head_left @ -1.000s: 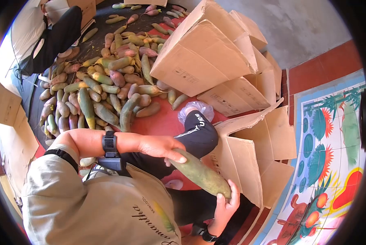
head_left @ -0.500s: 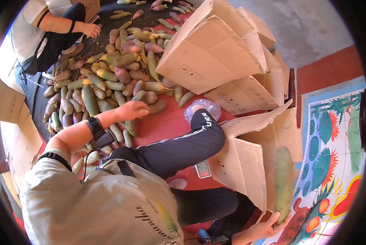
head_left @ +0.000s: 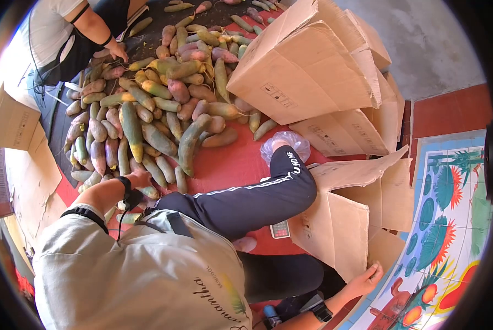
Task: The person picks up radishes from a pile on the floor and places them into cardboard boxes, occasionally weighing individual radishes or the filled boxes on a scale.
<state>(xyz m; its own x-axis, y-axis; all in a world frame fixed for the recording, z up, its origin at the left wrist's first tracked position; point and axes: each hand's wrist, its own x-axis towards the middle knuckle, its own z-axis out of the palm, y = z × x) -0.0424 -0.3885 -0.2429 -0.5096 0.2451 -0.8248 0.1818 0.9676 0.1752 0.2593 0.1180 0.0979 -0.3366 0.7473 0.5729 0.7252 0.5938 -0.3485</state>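
My left hand (head_left: 140, 178) reaches down at the near edge of a pile of radishes (head_left: 131, 129), right against a green radish (head_left: 149, 192); its fingertips are hidden from me. The pile mixes long green radishes and pinkish ones. Over the near rim of an open cardboard box (head_left: 334, 231) at the lower right, my right hand (head_left: 366, 280) is open and empty, fingers apart and curved upward. Box walls hide most of the inside.
Empty-looking cartons (head_left: 304, 66) lean together at the upper right. Another person's hand (head_left: 118, 50) hangs over the far left of the pile. A calculator-like device (head_left: 280, 229) lies beside the box. My foot sits in a clear plastic bag (head_left: 267, 149). A painted tile wall (head_left: 444, 209) stands right.
The long green radish has left my right hand and is out of sight; that hand moved slightly up and left. My left hand drew back toward the pile's near edge. The view shifted slightly.
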